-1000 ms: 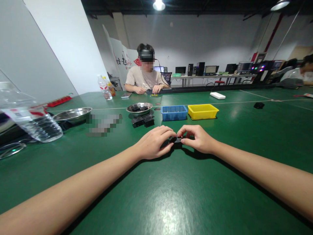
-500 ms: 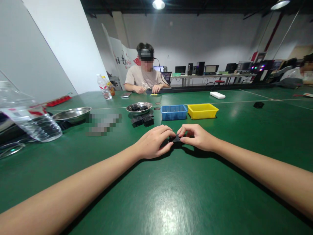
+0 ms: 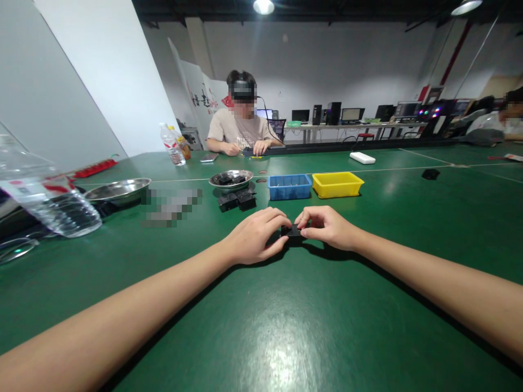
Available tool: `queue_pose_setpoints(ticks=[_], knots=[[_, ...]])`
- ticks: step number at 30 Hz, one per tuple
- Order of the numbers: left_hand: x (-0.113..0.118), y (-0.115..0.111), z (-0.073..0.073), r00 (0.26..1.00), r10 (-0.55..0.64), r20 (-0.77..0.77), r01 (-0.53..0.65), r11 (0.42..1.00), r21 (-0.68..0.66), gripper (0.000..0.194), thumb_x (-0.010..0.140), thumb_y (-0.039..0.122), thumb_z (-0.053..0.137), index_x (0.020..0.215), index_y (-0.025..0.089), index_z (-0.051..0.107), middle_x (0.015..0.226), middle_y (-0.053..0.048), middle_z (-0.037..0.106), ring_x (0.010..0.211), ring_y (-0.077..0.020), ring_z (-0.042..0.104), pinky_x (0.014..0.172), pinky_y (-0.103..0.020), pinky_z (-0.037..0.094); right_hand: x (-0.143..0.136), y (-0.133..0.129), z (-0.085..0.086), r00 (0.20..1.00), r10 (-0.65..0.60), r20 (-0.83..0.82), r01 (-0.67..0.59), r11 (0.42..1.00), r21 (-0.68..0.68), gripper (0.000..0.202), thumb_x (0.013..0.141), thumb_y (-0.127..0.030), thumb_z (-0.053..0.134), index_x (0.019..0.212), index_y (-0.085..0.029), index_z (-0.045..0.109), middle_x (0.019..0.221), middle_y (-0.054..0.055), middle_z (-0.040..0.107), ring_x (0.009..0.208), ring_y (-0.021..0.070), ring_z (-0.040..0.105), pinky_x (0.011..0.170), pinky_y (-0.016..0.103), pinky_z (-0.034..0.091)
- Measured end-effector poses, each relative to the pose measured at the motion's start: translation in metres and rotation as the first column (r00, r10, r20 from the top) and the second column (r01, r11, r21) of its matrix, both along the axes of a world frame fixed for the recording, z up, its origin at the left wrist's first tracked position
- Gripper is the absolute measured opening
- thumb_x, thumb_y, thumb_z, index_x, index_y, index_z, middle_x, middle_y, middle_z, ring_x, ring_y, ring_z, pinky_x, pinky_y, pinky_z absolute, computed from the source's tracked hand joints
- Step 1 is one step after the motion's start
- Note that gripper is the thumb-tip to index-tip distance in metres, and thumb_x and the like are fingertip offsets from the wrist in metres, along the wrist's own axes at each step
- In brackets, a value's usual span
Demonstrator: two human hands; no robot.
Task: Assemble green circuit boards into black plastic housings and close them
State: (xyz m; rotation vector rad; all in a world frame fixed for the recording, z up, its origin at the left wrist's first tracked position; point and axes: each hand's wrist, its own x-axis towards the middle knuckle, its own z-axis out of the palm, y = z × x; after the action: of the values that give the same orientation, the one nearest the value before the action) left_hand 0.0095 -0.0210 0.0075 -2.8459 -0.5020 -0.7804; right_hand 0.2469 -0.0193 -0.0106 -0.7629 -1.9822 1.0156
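Note:
A small black box-shaped part [image 3: 291, 233] rests on the green table [image 3: 261, 305] between my two hands. My left hand [image 3: 261, 234] grips its left side, thumb at the near edge and fingers over the top. From the right, the thumb and bent forefinger of my right hand [image 3: 329, 228] close on the part's right end. Fingers cover much of its top, so fine details are hidden. Beyond my left hand lie several similar black blocks [image 3: 237, 200], in front of a metal dish [image 3: 231, 180] that holds more black pieces.
Past my hands stand a blue bin [image 3: 289, 187] with small items inside and a yellow bin [image 3: 338, 185]. At left are a tilted plastic bottle [image 3: 49, 190] and another metal dish [image 3: 118, 190]. A person [image 3: 242, 117] works across the table. A black piece [image 3: 430, 173] lies far right.
Both hands stay on the black part with almost no movement. The whole view has shifted very slightly.

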Motion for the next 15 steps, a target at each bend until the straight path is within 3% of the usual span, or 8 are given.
queue_pose_setpoints(ticks=[7, 10, 15], knots=[[-0.0001, 0.0002, -0.0012, 1.0, -0.024, 0.003, 0.024, 0.996, 0.081, 0.017, 0.095, 0.019, 0.05, 0.108, 0.015, 0.061, 0.104, -0.011, 0.064, 0.092, -0.0197, 0.062, 0.08, -0.031, 0.055, 0.0026, 0.0019, 0.0002, 0.995, -0.034, -0.099, 0.039, 0.998, 0.056, 0.01, 0.075, -0.024, 0.065, 0.077, -0.019, 0.074, 0.084, 0.004, 0.071, 0.082, 0.0196, 0.064, 0.075, 0.032, 0.049], [-0.0003, 0.0007, -0.0024, 0.999, -0.042, 0.002, 0.042, 0.994, 0.103, 0.016, 0.096, 0.018, 0.051, 0.106, 0.014, 0.064, 0.104, -0.011, 0.065, 0.092, -0.0191, 0.063, 0.08, -0.031, 0.055, 0.002, 0.0008, 0.0011, 0.997, -0.015, -0.078, 0.024, 0.993, 0.113, 0.009, 0.076, -0.023, 0.066, 0.072, -0.019, 0.074, 0.085, 0.004, 0.071, 0.083, 0.0194, 0.065, 0.079, 0.033, 0.05], [-0.0004, 0.0006, -0.0038, 0.998, -0.06, 0.014, 0.058, 0.994, 0.098, 0.015, 0.096, 0.016, 0.051, 0.101, 0.015, 0.065, 0.102, -0.01, 0.068, 0.091, -0.018, 0.064, 0.079, -0.029, 0.056, 0.0018, -0.0001, 0.0024, 1.0, -0.016, 0.009, 0.014, 0.986, 0.164, 0.009, 0.076, -0.021, 0.067, 0.069, -0.018, 0.071, 0.09, 0.006, 0.07, 0.08, 0.0177, 0.064, 0.071, 0.03, 0.048]])
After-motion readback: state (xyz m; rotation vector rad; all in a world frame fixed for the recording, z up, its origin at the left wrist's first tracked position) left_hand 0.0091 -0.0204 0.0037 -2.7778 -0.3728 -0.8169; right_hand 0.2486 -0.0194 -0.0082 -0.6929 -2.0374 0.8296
